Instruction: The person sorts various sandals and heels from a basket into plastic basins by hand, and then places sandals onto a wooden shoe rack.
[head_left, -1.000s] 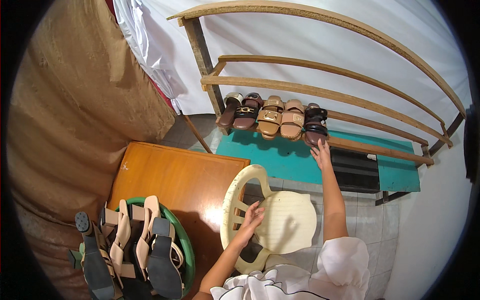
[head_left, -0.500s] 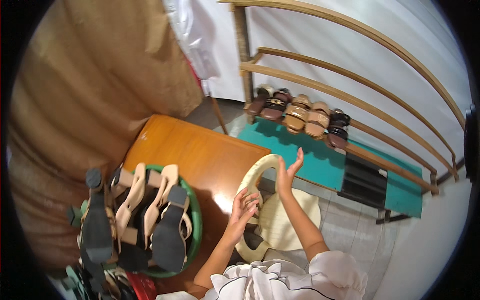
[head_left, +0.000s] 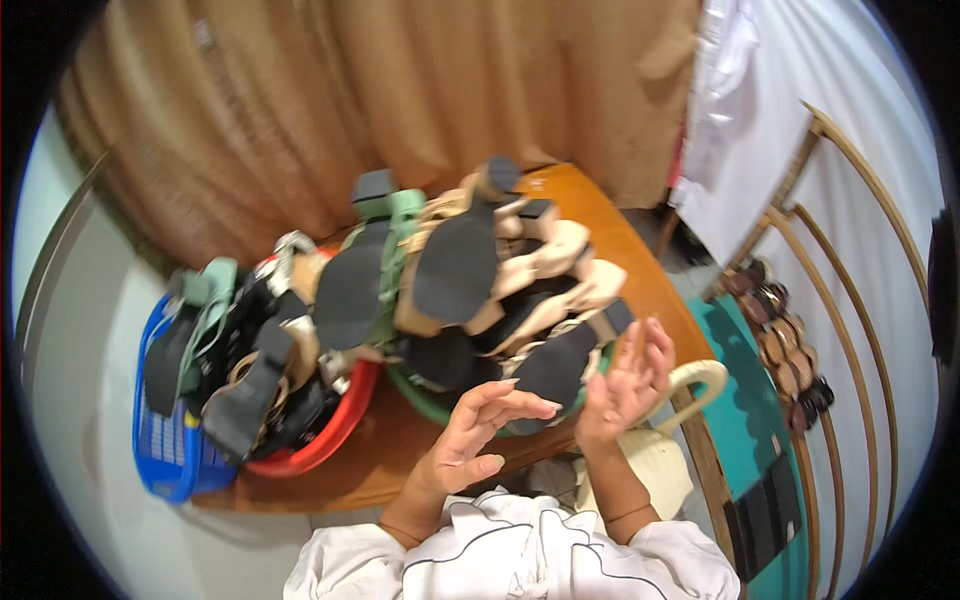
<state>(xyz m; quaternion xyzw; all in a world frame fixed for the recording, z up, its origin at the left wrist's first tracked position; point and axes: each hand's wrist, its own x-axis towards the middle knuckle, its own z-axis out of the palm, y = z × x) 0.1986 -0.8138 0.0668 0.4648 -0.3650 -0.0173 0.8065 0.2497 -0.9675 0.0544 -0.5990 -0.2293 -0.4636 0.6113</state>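
My left hand is raised in front of the table with its fingers apart and nothing in it. To its right my right hand is also open and empty, close to the green basin's right side. Heeled sandals fill the green basin, many with their dark soles turned up. One black-soled sandal lies just beyond my hands. Left of that, a red basin and a blue plastic basket hold more sandals, green, black and beige among them.
The containers stand on a wooden table. A cream plastic chair is at its right end. Further right, a wooden rack carries several slides above a teal bench. A brown curtain hangs behind.
The view has turned left, bringing the red basin and blue basket fully into sight. My hands are now before the green basin instead of over the chair, still empty.
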